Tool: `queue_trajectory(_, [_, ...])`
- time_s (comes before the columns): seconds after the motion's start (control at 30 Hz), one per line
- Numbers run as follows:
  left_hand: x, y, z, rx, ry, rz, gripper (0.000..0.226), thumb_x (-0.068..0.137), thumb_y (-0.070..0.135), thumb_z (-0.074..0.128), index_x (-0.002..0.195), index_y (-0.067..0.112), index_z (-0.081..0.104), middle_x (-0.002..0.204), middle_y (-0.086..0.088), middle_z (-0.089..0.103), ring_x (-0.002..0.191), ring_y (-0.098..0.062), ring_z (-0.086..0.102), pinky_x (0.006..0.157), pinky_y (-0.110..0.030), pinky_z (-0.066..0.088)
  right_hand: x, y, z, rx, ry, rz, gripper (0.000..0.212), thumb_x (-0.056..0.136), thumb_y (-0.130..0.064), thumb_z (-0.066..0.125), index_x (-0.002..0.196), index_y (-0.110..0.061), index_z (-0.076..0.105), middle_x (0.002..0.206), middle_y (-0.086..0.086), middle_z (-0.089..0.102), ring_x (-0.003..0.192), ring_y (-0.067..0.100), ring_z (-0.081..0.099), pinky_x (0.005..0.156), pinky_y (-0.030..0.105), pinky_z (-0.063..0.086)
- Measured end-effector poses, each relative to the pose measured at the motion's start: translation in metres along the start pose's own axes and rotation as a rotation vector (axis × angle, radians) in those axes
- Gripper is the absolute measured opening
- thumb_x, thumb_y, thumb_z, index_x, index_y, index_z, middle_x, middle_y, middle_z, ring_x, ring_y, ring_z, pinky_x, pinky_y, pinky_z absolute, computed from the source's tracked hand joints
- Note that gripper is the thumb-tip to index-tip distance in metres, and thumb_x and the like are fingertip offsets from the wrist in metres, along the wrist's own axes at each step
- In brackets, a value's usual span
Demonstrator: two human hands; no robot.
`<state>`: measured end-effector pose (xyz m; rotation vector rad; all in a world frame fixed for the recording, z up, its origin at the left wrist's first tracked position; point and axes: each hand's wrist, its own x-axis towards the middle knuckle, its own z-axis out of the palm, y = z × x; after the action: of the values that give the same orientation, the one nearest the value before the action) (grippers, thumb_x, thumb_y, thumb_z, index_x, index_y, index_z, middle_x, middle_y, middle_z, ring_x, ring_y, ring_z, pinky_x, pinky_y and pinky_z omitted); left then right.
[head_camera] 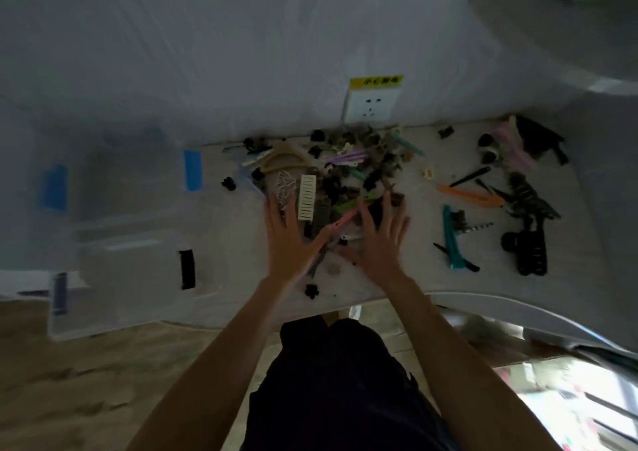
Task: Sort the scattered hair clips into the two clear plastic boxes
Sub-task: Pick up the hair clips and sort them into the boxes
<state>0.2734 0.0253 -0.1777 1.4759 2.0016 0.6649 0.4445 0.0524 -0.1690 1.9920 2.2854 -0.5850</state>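
Note:
A heap of mixed hair clips [345,171] lies on the white table [414,278] near the wall. My left hand [293,240] and my right hand [379,240] lie flat with fingers spread at the heap's near edge, holding nothing. Between them are a white slotted clip [307,197] and a pink clip [345,218]. More clips lie to the right: an orange one [469,195], a teal one [452,240], a black claw clip [530,252]. Two clear plastic boxes stand at the left, blurred: one with blue latches [138,171], a nearer one with black latches [145,285].
A wall socket with a yellow label [371,103] sits just behind the heap. The table's front edge [345,304] runs close to my body. A small black clip [310,291] lies near that edge. Wooden floor shows below at the left.

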Motion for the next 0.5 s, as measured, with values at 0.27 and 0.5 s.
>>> queue_trajectory(0.27, [0.028,0.005,-0.055,-0.019,0.157,0.062,0.062,0.086,0.048,0.051,0.136,0.012,0.039,0.144,-0.015,0.034,0.134,-0.029,0.027,0.110,-0.039,0.028,0.034,-0.008,-0.035,0.113,0.084,-0.130,0.080,0.074,-0.045,0.069,0.142,-0.032,0.029,0.156,0.016,-0.001,0.140,0.043,-0.012,0.109,0.063,-0.007])
queue_trajectory(0.5, [0.122,0.006,-0.076,0.178,-0.178,0.082,0.063,0.089,0.021,0.054,0.144,0.010,0.024,0.147,-0.018,0.030,0.136,-0.034,0.025,0.110,-0.049,0.027,0.046,-0.064,-0.054,0.085,0.064,-0.555,0.054,0.075,-0.032,0.053,0.127,-0.028,0.042,0.146,0.013,0.036,0.137,0.041,0.022,0.107,0.060,0.023])
